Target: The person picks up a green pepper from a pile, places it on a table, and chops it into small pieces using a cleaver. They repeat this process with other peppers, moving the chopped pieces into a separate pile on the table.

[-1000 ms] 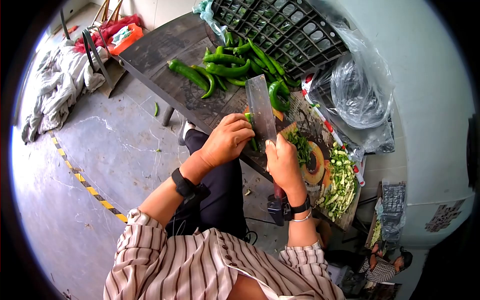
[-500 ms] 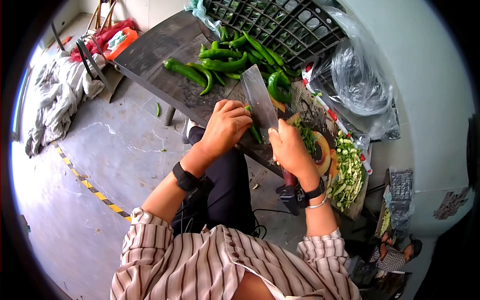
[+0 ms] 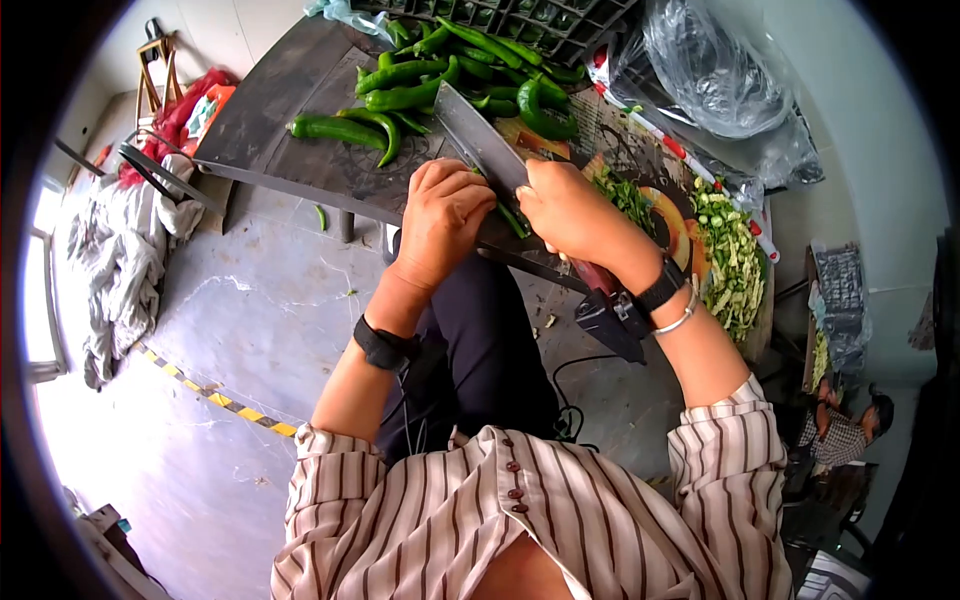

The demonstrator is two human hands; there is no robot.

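Observation:
My right hand point(image 3: 568, 208) is wrapped round the handle of a cleaver point(image 3: 478, 135), whose broad blade slants up and left over the table. My left hand point(image 3: 442, 212) is closed beside the blade, its curled fingers pinching a green pepper point(image 3: 512, 218). Most of that pepper is hidden by the fingers and the blade; a narrow green length shows below the blade. Beyond the blade lies a heap of whole green peppers point(image 3: 410, 97). Finely cut green pieces point(image 3: 625, 205) lie right of my right hand, with a larger pile of chopped pepper point(image 3: 728, 265) farther right.
The dark table point(image 3: 270, 110) has its near edge just under my hands. A black crate point(image 3: 560, 25) and clear plastic bags point(image 3: 715, 70) stand at the back. Crumpled cloth point(image 3: 125, 270) lies on the floor at left. Another person point(image 3: 838, 425) sits at far right.
The view has shifted, so the table and peppers appear higher. The cleaver has tilted further left, and my right hand lies more across its handle. My left hand keeps its pinch.

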